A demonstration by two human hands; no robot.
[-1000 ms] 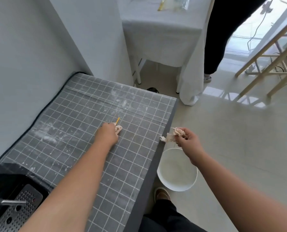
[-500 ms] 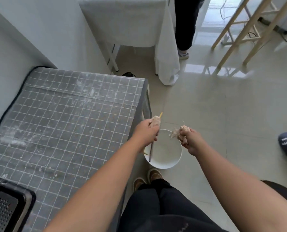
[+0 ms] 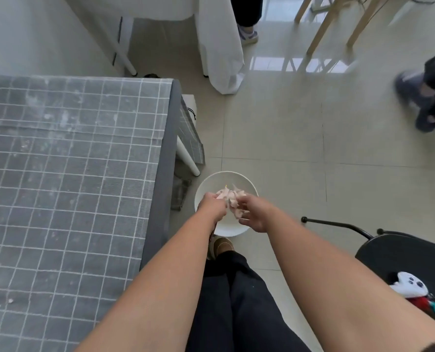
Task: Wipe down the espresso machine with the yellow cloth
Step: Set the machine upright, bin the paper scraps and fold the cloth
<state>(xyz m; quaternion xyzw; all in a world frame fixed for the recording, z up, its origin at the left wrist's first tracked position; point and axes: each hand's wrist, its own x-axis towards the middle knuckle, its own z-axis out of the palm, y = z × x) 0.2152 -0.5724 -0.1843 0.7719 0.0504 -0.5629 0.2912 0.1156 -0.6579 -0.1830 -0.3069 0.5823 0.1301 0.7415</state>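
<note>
Neither the espresso machine nor a yellow cloth is in view. My left hand (image 3: 212,207) and my right hand (image 3: 255,214) meet over a white round bin (image 3: 249,184) that stands on the floor beside the table. Both hands pinch a clump of crumpled pale pink scraps (image 3: 230,196) between them, above the inside of the bin. My right hand's lower fingers are spread a little while its thumb and forefinger stay on the scraps.
A table under a grey gridded cover (image 3: 71,174), dusted with white marks, fills the left. A black chair (image 3: 401,252) with a white game controller (image 3: 409,285) stands at the right. A walking person's feet (image 3: 424,107) are at the far right. Another person's shoe (image 3: 248,35), a white-draped table and a wooden frame are at the top.
My left hand left the tabletop and joined my right hand over the bin. The view tilted down and right, so the espresso machine's drip tray dropped out of sight.
</note>
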